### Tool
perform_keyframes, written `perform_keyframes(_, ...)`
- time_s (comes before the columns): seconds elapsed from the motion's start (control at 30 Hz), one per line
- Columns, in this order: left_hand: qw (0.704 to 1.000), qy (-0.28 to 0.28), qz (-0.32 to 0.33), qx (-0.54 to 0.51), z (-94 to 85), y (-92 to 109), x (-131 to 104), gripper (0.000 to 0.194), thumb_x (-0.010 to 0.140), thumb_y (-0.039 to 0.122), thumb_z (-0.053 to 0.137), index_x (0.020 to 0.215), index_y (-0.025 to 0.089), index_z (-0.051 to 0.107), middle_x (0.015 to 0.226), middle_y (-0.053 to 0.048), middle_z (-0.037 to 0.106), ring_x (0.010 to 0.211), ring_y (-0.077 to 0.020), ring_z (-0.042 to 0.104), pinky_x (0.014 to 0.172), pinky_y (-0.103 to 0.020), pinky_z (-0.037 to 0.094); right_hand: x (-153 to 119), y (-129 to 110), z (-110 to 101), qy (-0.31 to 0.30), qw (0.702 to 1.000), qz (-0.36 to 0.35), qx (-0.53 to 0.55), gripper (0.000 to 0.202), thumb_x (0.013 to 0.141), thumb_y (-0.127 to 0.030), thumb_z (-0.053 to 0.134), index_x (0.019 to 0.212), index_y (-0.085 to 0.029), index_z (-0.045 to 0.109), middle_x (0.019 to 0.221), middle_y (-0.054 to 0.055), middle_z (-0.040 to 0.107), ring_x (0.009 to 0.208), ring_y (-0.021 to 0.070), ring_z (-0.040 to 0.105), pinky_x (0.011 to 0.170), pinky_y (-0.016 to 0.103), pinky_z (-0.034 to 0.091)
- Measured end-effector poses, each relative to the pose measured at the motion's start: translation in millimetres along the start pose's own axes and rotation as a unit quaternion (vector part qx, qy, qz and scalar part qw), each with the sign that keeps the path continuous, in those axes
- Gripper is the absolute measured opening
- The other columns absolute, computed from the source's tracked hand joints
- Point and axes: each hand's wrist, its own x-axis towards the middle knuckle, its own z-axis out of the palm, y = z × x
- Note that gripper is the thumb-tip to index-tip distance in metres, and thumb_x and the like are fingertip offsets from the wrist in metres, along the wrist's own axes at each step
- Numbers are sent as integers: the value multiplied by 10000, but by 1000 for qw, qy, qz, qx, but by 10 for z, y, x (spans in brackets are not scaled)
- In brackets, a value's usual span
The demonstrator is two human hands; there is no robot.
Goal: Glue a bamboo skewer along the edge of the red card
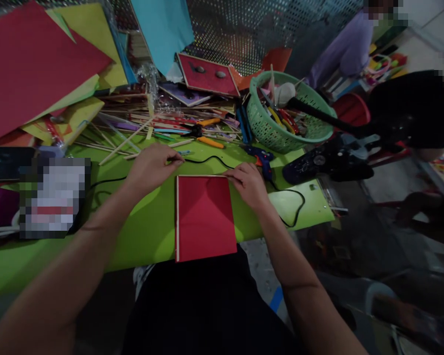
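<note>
A red rectangular board (207,217) lies on the green table top, its near edge reaching over the table edge by my lap. Pale thin wooden sticks line its left side and its far edge. My right hand (248,185) pinches the end of the far wooden stick (203,175) at the board's right corner. Just beyond the left corner, my left hand (153,165) hovers with its fingertips pressed together; what they hold, if anything, is too small to make out. A blue glue gun (261,157) lies behind my right hand, and a black cord (210,159) runs behind the board.
Behind lie loose sticks and orange-handled pliers (209,142). A green basket (288,143) of tools stands at back right, beside a dark bottle-like object (299,167). Coloured sheets (33,64) are piled left, near a phone (9,162). A person in a purple sleeve (340,49) is at far right.
</note>
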Motion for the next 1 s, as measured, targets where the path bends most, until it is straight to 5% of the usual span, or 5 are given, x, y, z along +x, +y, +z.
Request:
perform_keyframes(0.33, 999, -13, 38, -31, 101, -108, -84, 294, 939, 365, 541, 953, 208, 789, 910, -81, 770, 887, -245, 659, 833, -387, 482, 9, -36, -10, -13, 1000, 2, 14, 272, 1013, -235, 547, 1109, -307, 791, 923, 74, 651, 918, 261, 554, 853, 420, 405)
perform_keyframes(1.0, 994, -9, 78, 81, 184, 38, -142, 178, 940, 307, 576, 875, 261, 735, 899, -61, 761, 992, -319, 662, 858, -471, 436, 35, -1, 7, 5, 998, 58, -30, 135, 984, -219, 624, 990, -235, 758, 1026, 76, 721, 1025, 270, 596, 931, 423, 412)
